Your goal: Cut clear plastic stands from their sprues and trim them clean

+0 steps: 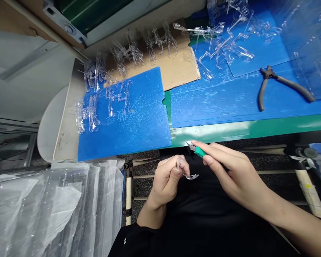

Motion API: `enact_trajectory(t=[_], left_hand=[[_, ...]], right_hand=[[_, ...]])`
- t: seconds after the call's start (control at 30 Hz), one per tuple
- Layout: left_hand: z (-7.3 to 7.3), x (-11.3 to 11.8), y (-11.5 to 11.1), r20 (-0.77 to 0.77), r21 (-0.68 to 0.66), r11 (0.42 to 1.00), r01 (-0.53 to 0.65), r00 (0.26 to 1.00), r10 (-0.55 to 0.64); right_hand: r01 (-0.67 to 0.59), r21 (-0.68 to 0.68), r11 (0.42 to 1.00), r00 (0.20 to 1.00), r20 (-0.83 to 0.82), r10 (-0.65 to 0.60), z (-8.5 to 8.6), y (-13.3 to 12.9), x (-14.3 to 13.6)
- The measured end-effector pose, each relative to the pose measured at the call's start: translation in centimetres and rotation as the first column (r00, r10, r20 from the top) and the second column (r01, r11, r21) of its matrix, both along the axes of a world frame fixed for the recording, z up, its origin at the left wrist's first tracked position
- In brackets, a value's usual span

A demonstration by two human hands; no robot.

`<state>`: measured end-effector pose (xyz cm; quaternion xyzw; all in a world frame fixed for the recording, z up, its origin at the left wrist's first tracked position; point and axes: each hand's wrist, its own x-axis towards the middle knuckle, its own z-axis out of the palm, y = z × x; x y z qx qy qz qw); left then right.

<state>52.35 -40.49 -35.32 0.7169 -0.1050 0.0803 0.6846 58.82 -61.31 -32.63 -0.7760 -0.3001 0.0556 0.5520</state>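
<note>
My left hand [167,180] is closed around a small clear plastic part [190,176], whose curved end sticks out to the right of the fingers. In my right hand [227,166] is a knife with a green handle [200,151], pinched between thumb and fingers, its metal blade pointing up and left. The blade is apart from the clear part, a little above and to the right of it. Both hands are over my lap, just in front of the table edge.
Clear plastic pieces [113,96] lie on a blue board [139,125] and on cardboard [184,67] behind. More pieces [222,48] cover the right-hand blue board [208,103], where pliers [269,73] lie with handles spread. Bags with white sheets [69,207] stand at lower left.
</note>
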Motion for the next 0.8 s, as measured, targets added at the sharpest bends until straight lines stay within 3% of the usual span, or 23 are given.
enact_trajectory(t=[0.17, 0.4, 0.57, 0.8], left_hand=[[0.1, -0.3, -0.1, -0.057, -0.013, 1.000, 0.003, 0.998, -0.004], [-0.2, -0.6, -0.1, -0.060, -0.047, 0.999, -0.011, 0.998, 0.008], [-0.2, -0.3, -0.4, 0.060, 0.030, 0.994, -0.101, 0.993, 0.099], [-0.4, -0.4, -0.5, 0.070, 0.034, 0.994, -0.099, 0.993, 0.097]], right_hand=[[0.011, 0.039, 0.999, 1.000, -0.023, -0.010, 0.3, 0.7, 0.1], [0.112, 0.099, 0.989, 0.975, -0.205, -0.090, 0.4, 1.2, -0.2], [0.121, 0.186, 0.975, 0.898, -0.438, -0.028, 0.8, 1.3, -0.6], [0.067, 0.304, 0.950, 0.885, -0.458, 0.084, 0.9, 1.3, -1.1]])
